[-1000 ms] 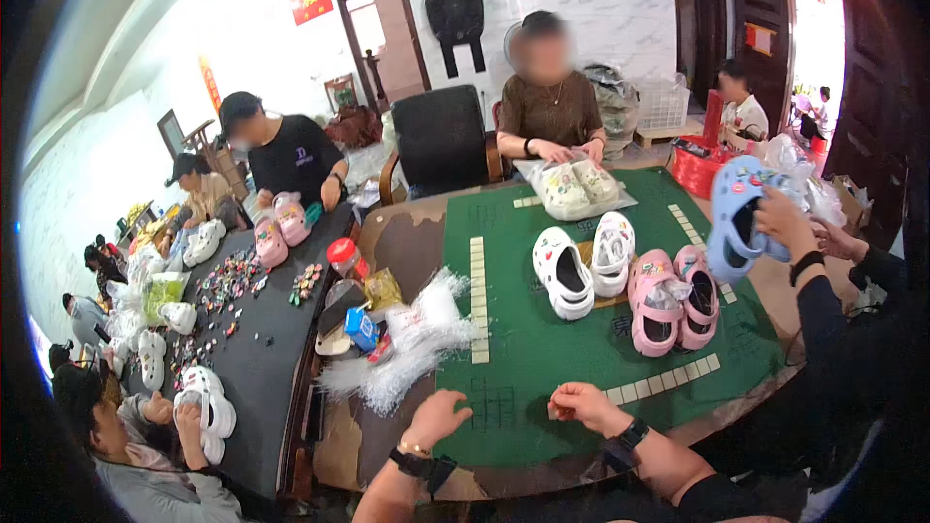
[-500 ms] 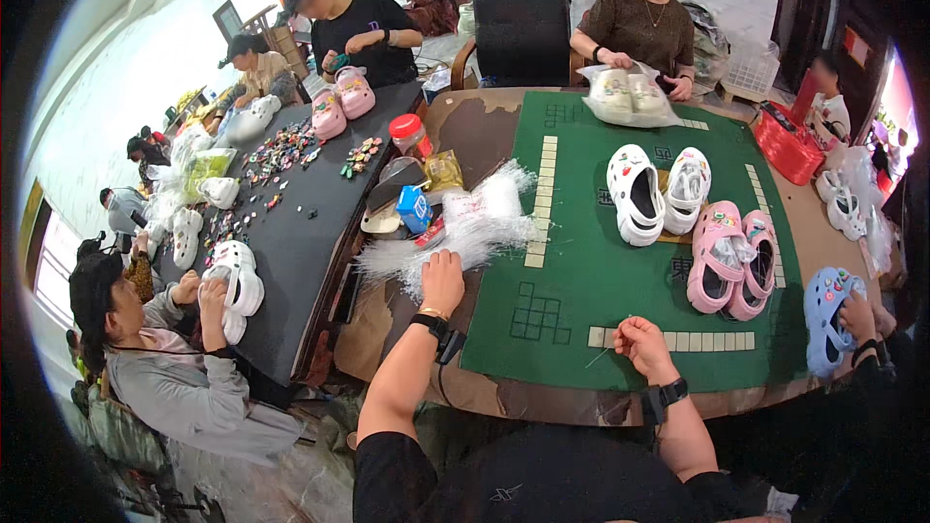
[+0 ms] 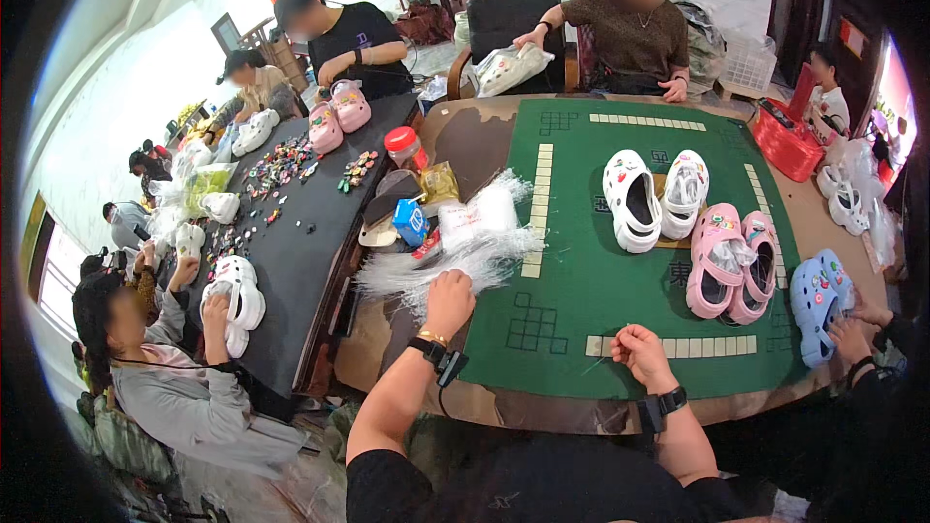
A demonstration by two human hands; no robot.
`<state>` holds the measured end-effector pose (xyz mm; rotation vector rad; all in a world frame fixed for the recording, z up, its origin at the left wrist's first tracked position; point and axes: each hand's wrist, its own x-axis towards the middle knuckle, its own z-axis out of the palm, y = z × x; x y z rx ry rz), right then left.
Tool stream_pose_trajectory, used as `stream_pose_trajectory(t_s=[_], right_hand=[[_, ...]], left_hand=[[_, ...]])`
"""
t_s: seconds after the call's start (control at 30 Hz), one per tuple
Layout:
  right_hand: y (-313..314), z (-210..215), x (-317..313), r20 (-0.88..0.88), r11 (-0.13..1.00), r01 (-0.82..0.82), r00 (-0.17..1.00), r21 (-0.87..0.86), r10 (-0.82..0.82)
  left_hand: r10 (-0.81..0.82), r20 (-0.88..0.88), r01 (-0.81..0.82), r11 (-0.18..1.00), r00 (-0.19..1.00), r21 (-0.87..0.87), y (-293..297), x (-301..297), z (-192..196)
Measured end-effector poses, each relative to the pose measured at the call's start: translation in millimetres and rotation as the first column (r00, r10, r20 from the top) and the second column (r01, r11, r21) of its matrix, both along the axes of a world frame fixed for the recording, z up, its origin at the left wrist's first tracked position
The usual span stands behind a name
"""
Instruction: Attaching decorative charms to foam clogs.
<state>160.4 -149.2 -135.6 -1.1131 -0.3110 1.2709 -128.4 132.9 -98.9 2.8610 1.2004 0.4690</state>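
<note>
My left hand (image 3: pixel 449 304) is at the near edge of a loose pile of thin clear plastic strands (image 3: pixel 387 276). Its fingers are curled down, and what is between them is hidden. Over the green mat (image 3: pixel 513 368), my right hand (image 3: pixel 639 353) is pinched shut on a thin clear plastic strand (image 3: pixel 593 364), whose end points down and left. Beyond that hand stand a pair of white clogs (image 3: pixel 632 203) and a pair of pink clogs (image 3: pixel 712 271), both decorated with charms.
A red-lidded jar (image 3: pixel 405 147), a blue box (image 3: pixel 411 223) and a cap (image 3: pixel 395 196) lie behind the strands. At right, another person's hands hold blue clogs (image 3: pixel 814 308). Co-workers handle clogs along a dark table (image 3: pixel 325 208) at left, strewn with charms.
The person across has lifted the bagged white clogs off the mat, to the left. Blue clogs at right have been turned. My left hand has shifted slightly down; my right hand barely moved.
</note>
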Motion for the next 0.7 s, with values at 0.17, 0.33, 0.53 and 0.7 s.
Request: stream_pose_trajectory(t_s=[0.17, 0.33, 0.53, 0.7], right_hand=[[-1.2, 0.4, -0.9, 0.013, 1.000, 0.002, 1.000, -0.016, -0.002], [-1.4, 0.6, -2.3, 0.019, 1.000, 0.008, 1.000, 0.004, -0.009], [-2.1, 1.2, -2.5, 0.019, 0.999, 0.025, 1.000, -0.036, -0.025], [-1.2, -1.1, -3.0, 0.006, 1.000, 0.016, 1.000, 0.001, -0.016]], left_hand=[[-0.041, -0.089, 0.049, 0.995, 0.995, 0.089, -3.7, -11.7, -14.4], [0.006, -0.161, 0.005, 0.998, 0.987, 0.069, 30.4, -13.8, -40.6], [0.053, -0.184, -0.056, 0.998, 0.981, -0.011, 50.4, -3.2, -41.7], [0.016, -0.162, -0.024, 0.999, 0.987, -0.043, 32.6, -8.9, -25.4]])
